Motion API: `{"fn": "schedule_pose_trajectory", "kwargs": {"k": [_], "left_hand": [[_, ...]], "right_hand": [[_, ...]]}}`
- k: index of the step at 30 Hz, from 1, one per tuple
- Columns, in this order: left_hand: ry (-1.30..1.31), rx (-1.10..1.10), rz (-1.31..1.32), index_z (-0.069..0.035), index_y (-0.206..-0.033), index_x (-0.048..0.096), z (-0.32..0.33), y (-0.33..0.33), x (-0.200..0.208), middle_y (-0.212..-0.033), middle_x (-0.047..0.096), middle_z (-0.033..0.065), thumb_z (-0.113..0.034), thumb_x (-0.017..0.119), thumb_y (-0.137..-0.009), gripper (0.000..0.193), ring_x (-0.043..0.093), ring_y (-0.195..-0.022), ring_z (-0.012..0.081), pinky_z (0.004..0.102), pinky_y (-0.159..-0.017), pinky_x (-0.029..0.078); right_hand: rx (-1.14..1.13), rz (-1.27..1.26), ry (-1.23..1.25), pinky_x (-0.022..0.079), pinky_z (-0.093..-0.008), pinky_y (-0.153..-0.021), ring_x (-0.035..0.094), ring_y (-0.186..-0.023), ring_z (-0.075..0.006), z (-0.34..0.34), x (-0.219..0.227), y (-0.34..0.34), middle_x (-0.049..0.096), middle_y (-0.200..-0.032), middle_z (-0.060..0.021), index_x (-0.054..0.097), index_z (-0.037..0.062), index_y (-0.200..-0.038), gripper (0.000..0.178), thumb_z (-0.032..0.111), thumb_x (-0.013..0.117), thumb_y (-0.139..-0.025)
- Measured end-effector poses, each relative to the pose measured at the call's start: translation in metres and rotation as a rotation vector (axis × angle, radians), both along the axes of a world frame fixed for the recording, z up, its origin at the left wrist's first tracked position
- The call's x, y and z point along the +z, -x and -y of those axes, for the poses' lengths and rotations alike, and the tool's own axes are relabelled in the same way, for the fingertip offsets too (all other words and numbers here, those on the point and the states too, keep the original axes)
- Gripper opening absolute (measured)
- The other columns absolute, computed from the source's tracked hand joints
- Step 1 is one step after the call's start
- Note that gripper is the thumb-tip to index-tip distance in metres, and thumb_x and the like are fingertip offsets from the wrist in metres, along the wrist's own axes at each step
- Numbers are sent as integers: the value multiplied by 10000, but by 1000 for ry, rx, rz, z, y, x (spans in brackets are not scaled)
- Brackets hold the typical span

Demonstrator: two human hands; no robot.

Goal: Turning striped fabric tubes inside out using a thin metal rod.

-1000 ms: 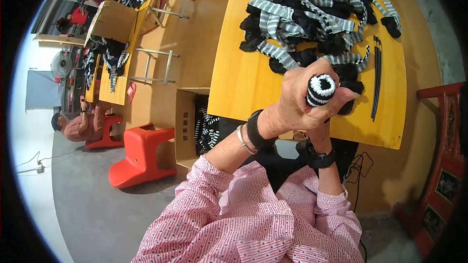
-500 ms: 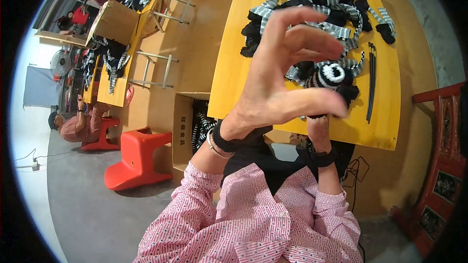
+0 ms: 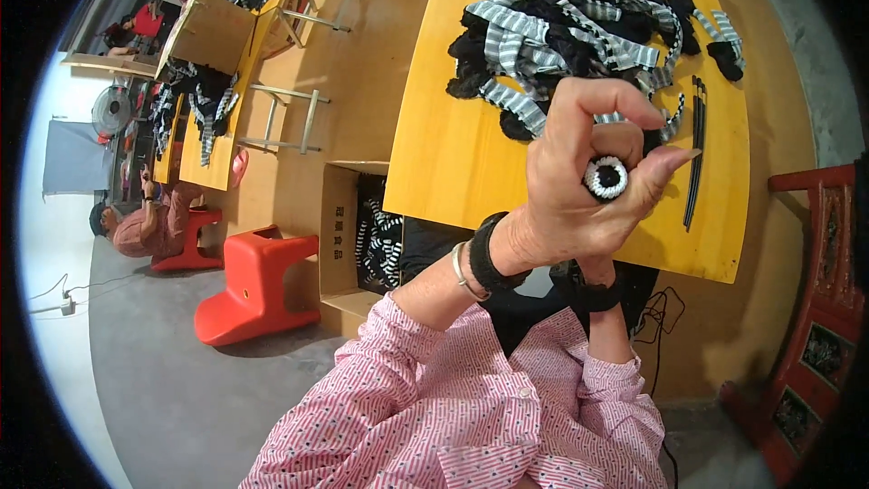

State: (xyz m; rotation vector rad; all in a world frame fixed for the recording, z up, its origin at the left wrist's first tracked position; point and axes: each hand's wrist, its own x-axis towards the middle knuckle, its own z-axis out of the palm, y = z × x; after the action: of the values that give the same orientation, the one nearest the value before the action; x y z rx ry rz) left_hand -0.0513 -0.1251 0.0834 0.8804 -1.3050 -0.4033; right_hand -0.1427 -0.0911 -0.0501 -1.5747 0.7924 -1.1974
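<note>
Yellow tabletop is filling the upper middle of the head view, with its near edge running toward the person.

A heap of striped black-and-white socks is lying across the far half of the tabletop, reaching toward the far right corner.

A cardboard box is standing on the floor at the tabletop's near left corner, holding more striped pieces. A red stool is sitting just beside the box.

Left hand is rising above the near right part of the tabletop, fingers curled with the index finger arching over the top and the thumb pointing right. It is closing loosely around a rolled sock, whose round black-and-white end is facing the camera between thumb and fingers.

Right hand is mostly hidden behind the left; only the wrist with a dark band is showing, so I cannot tell its grip or whether it is touching the roll.

Black sticks are lying along the tabletop's right edge, apart from the heap.

Judgement: the roll is looking tight and even. To do this well, the left thumb should be pressing the open cuff flat over the roll while the fingers are keeping the coil from loosening.
</note>
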Motion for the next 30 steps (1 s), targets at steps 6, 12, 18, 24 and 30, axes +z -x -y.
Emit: {"fn": "schedule_pose_trajectory", "kwargs": {"k": [6,12,18,24,30], "left_hand": [[94,98,-27,-18,-890,478,-1,5,-8,-605,494,5,13,661,-675,284,462,-488,85,189,-498,392],[111,167,1,-31,-890,485,-1,9,-9,-606,510,8,39,645,-673,279,511,-533,105,203,-510,405],[142,253,147,-24,-852,490,-1,7,-11,-693,529,37,40,641,-676,240,523,-557,126,214,-516,413],[-39,157,-30,-23,-878,464,-4,9,-14,-654,558,39,34,618,-699,243,536,-550,110,208,-525,413],[33,121,8,-13,-887,447,-1,10,-25,-708,550,34,61,589,-717,234,515,-601,71,181,-576,411]], "right_hand": [[35,-14,-45,394,-275,-759,504,-885,-143,9,-7,-6,554,-913,-87,474,0,-1040,274,89,515,-784],[61,-31,-57,387,-279,-776,494,-906,-149,10,-5,-4,542,-931,-86,461,5,-1051,294,95,528,-779],[67,-51,-74,380,-282,-792,485,-926,-155,1,-4,1,529,-949,-85,448,10,-1063,316,101,541,-775],[89,-60,-97,372,-286,-808,476,-946,-162,-2,-6,3,516,-968,-84,435,15,-1074,339,107,554,-770],[106,-75,-131,365,-290,-824,466,-967,-168,3,-14,7,504,-986,-83,422,19,-1085,363,113,567,-766]]}}
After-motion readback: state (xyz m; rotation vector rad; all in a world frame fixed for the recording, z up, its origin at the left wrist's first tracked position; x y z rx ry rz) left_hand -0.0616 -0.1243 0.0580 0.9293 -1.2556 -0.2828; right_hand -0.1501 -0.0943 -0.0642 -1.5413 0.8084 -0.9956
